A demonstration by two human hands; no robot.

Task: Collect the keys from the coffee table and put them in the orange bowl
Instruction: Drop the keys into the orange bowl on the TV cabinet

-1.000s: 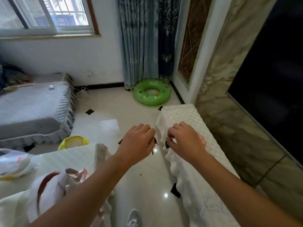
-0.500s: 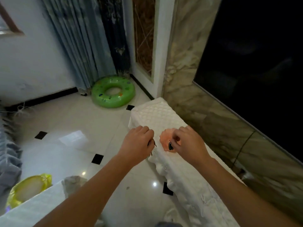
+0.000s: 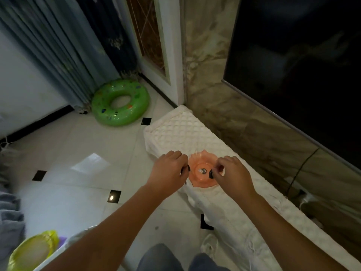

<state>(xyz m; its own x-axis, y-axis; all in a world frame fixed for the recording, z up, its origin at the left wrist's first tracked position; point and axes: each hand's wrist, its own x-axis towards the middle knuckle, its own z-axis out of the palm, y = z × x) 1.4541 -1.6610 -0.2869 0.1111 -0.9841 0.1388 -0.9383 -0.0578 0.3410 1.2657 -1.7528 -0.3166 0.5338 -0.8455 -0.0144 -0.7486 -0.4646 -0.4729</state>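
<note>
An orange scalloped bowl [image 3: 199, 179] sits on a long bench covered in white quilted cloth [image 3: 181, 132]. A small key piece [image 3: 203, 170] lies in the bowl's middle. My left hand [image 3: 168, 174] hovers at the bowl's left rim, fingers closed on a dark-headed key [image 3: 185, 170]. Over the bowl's right side is my right hand [image 3: 233, 174], pinching another dark-headed key [image 3: 211, 174] just above the bowl.
A green swim ring [image 3: 120, 102] lies on the tiled floor by the curtains. A yellow bag [image 3: 33, 251] sits at the lower left. A marble wall and a dark screen [image 3: 302, 75] run along the bench's right side.
The view has swung right and closer to the bench. Both hands have moved forward with the keys to the orange bowl, which now shows fully between them.
</note>
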